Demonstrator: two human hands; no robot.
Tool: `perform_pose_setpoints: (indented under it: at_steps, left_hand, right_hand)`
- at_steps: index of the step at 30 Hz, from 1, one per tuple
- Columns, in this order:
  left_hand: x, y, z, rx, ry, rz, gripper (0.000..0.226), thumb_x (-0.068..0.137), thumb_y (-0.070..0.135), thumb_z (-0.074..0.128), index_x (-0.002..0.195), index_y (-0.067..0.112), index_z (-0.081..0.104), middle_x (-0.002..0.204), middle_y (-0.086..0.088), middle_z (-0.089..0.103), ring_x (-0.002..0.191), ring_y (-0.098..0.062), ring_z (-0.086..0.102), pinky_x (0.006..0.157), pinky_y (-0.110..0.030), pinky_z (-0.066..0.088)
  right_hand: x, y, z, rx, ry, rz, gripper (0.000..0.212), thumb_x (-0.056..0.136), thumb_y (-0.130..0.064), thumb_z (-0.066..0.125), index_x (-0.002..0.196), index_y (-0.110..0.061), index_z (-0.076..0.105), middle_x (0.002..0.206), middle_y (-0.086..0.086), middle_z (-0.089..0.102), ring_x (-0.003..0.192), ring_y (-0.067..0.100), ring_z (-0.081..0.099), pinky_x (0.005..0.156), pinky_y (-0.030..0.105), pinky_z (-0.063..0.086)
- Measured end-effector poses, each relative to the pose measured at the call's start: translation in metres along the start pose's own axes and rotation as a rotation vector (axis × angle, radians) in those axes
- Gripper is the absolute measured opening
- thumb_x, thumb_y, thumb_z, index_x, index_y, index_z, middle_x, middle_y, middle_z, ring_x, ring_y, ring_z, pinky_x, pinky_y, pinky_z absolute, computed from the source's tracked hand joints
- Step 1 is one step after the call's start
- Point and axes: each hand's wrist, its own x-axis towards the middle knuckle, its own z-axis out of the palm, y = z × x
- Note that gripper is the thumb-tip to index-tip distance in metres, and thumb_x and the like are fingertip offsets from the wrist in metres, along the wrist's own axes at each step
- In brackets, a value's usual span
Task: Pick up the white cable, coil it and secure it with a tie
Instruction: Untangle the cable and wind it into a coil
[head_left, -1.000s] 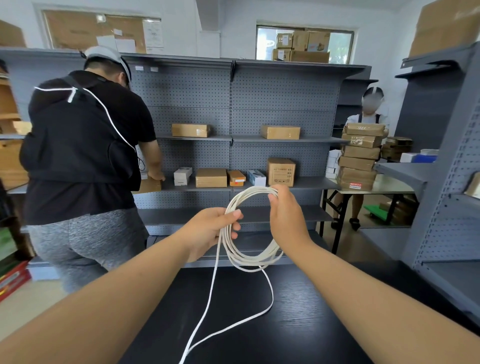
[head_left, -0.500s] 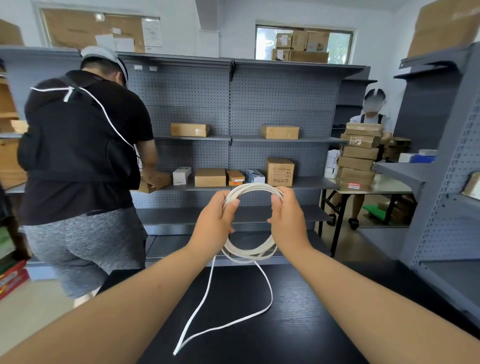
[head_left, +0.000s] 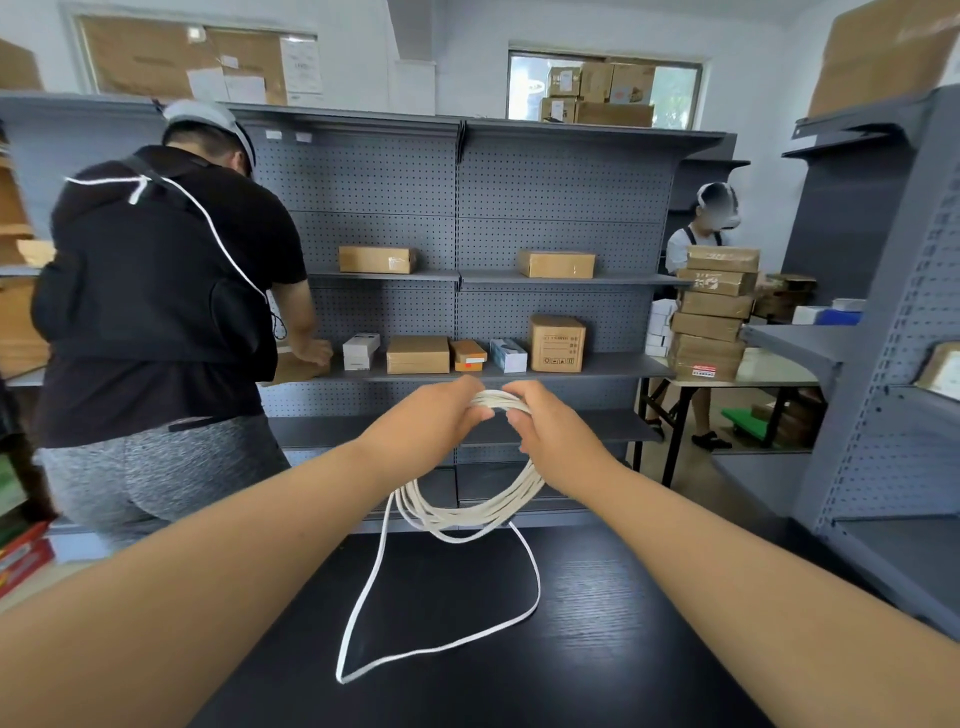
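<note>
The grey shelving unit (head_left: 519, 208) beyond the far edge of the desk (head_left: 623, 665) carries cardboard cartons: two on the upper shelf and a row of small boxes (head_left: 418, 354) on the shelf below. All are closed, so their contents cannot be seen. A stack of brown cartons (head_left: 709, 317) stands on a table to the right.

The white cable (head_left: 467, 517) is gathered into a coil of several loops. The left hand (head_left: 436, 421) and the right hand (head_left: 553, 439) meet at the top of the coil, each with fingers curled round the bundled strands. The coil hangs from the hands over the desk's far edge; whether its lowest loops touch the surface cannot be told. One loose length lies on the black desk top in a long open loop, bending back left of centre.
</note>
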Motion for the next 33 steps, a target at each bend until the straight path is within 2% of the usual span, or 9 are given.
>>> perform_pose_setpoints:
  at_steps: [6,12,17,21,24,26,28,30,33]
  left_hand:
    - [-0.005,-0.011,0.006,-0.103,-0.018,-0.044,0.025,0.095,0.035,0.045,0.1,0.011,0.051,0.079,-0.008,0.061,0.06,-0.018,0.053,0.064,-0.035,0.044]
    - [-0.016,-0.024,0.025,-0.424,0.026,-0.164,0.009,0.094,0.035,0.047,0.088,0.029,0.048,0.07,0.006,0.059,0.056,-0.002,0.059,0.067,-0.028,0.048]
    - [-0.02,-0.022,0.027,-0.386,0.109,-0.151,0.011,0.096,0.032,0.041,0.091,0.025,0.048,0.065,0.005,0.053,0.058,-0.014,0.057,0.058,-0.028,0.046]
    - [-0.015,-0.02,0.02,-0.177,0.158,-0.113,0.024,0.098,0.03,0.037,0.096,0.011,0.051,0.063,0.0,0.05,0.063,-0.026,0.053,0.059,-0.037,0.038]
    - [-0.012,-0.022,0.013,-0.097,0.132,-0.089,0.026,0.098,0.03,0.037,0.093,0.008,0.049,0.066,-0.002,0.051,0.067,-0.028,0.05,0.059,-0.036,0.033]
    - [-0.01,-0.021,0.007,-0.033,0.058,-0.076,0.027,0.099,0.031,0.035,0.097,0.008,0.049,0.076,-0.007,0.057,0.074,-0.029,0.053,0.064,-0.037,0.038]
    - [-0.008,-0.02,0.004,0.022,-0.019,-0.064,0.028,0.099,0.032,0.034,0.103,0.01,0.05,0.083,-0.007,0.058,0.076,-0.027,0.054,0.066,-0.037,0.04]
    - [-0.007,-0.018,0.002,0.061,-0.069,-0.044,0.026,0.099,0.031,0.035,0.102,0.01,0.05,0.083,-0.006,0.057,0.073,-0.025,0.051,0.063,-0.034,0.035]
    - [-0.005,-0.015,0.001,0.119,-0.105,-0.001,0.024,0.098,0.03,0.037,0.095,0.009,0.049,0.082,-0.011,0.059,0.07,-0.026,0.05,0.061,-0.034,0.034]
  right_hand:
    - [-0.001,0.0,0.005,-0.14,0.072,-0.061,0.021,0.098,-0.02,0.037,0.109,-0.009,0.051,0.09,0.002,0.048,0.08,0.018,0.045,0.066,0.031,0.031]
    - [-0.003,0.005,0.003,0.013,0.233,0.015,0.021,0.098,-0.018,0.036,0.11,-0.012,0.053,0.089,-0.004,0.05,0.08,0.014,0.045,0.062,0.021,0.028]
    - [-0.003,0.009,0.004,0.154,0.304,0.136,0.02,0.098,-0.02,0.036,0.108,-0.015,0.052,0.078,-0.006,0.05,0.071,0.018,0.048,0.059,0.026,0.036]
    - [-0.005,0.015,0.005,0.198,0.245,0.155,0.012,0.098,-0.019,0.035,0.1,-0.021,0.048,0.081,0.002,0.052,0.059,0.013,0.051,0.044,0.006,0.037]
    - [-0.006,0.017,0.002,0.17,0.163,0.16,0.02,0.096,-0.021,0.041,0.115,-0.021,0.046,0.095,0.004,0.057,0.067,0.016,0.059,0.053,0.011,0.043]
    - [-0.006,0.018,-0.001,0.111,0.099,0.119,0.036,0.094,-0.021,0.048,0.129,-0.02,0.04,0.116,0.006,0.055,0.093,0.023,0.06,0.081,0.026,0.048]
    - [-0.004,0.017,-0.001,-0.009,0.032,0.052,0.046,0.092,-0.024,0.05,0.135,-0.018,0.035,0.132,0.006,0.047,0.115,0.022,0.05,0.096,0.029,0.036]
    - [-0.003,0.014,0.001,-0.104,-0.044,0.019,0.046,0.093,-0.027,0.048,0.136,-0.02,0.034,0.136,0.006,0.043,0.121,0.023,0.045,0.097,0.031,0.034]
    - [-0.003,0.01,0.006,-0.237,-0.121,-0.003,0.036,0.096,-0.029,0.041,0.131,-0.018,0.037,0.125,0.01,0.048,0.105,0.029,0.052,0.086,0.039,0.042]
